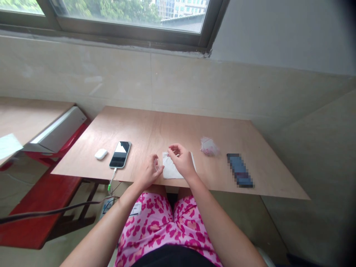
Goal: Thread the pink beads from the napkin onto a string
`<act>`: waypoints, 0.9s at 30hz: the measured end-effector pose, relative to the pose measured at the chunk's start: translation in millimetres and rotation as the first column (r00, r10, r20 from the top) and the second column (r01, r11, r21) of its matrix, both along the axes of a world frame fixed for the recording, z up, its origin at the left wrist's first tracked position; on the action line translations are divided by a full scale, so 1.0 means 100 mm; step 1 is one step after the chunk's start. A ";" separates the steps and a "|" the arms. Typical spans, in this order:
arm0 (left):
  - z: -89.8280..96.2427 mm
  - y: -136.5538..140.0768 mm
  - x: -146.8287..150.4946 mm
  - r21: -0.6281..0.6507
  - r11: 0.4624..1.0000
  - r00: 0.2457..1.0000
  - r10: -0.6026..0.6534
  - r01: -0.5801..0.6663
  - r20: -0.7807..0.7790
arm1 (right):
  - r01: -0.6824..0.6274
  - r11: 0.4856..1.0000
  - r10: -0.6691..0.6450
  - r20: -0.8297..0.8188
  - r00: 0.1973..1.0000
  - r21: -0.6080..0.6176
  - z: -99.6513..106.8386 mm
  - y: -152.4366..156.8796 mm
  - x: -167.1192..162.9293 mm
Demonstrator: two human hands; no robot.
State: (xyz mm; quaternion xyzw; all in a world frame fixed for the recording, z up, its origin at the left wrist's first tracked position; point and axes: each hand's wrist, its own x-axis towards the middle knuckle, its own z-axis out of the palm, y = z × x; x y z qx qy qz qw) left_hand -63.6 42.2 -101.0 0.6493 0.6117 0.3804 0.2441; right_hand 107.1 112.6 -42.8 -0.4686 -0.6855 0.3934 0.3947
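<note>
My left hand is closed at the table's front edge. Between its thumb and fingers is a thin clear loop, perhaps cord or plastic. A white tissue-like sheet lies flat just to its right. Over that sheet, my right hand has thumb and fingertips pinched together. Something tiny and pinkish may be at its fingertips, too small to name. To the right of this hand sits a clear plastic bag with small pink and pale pieces inside.
A white-framed phone with a charging cable and a white rounded case lie on the wooden table at left. A dark, pixelated phone lies at right. A red bench stands at lower left.
</note>
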 end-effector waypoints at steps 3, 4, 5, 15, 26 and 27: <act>0.00 0.01 0.01 0.013 1.000 0.999 -0.021 0.020 0.031 | -0.111 0.993 0.110 0.028 0.994 0.050 0.04 -0.10 -0.05; 0.00 0.01 0.01 0.012 1.000 0.999 -0.023 0.023 0.035 | -0.121 0.992 0.119 0.056 0.991 0.044 0.01 -0.09 -0.04; 0.00 0.02 0.01 0.009 1.000 0.999 -0.017 0.017 0.033 | -0.102 0.994 0.099 0.084 0.992 0.029 -0.05 -0.07 -0.02; -0.06 0.02 0.01 0.001 0.997 0.996 0.071 -0.071 0.054 | -0.008 0.998 -0.028 0.591 0.806 0.059 -0.52 0.28 0.12; -0.17 0.04 0.02 -0.005 0.999 0.989 0.045 -0.044 0.141 | -0.032 0.996 -0.024 0.588 0.809 0.085 -0.57 0.30 0.07; -0.16 0.03 0.02 -0.007 0.999 0.989 0.046 -0.045 0.138 | -0.034 0.996 -0.020 0.583 0.813 0.082 -0.57 0.31 0.07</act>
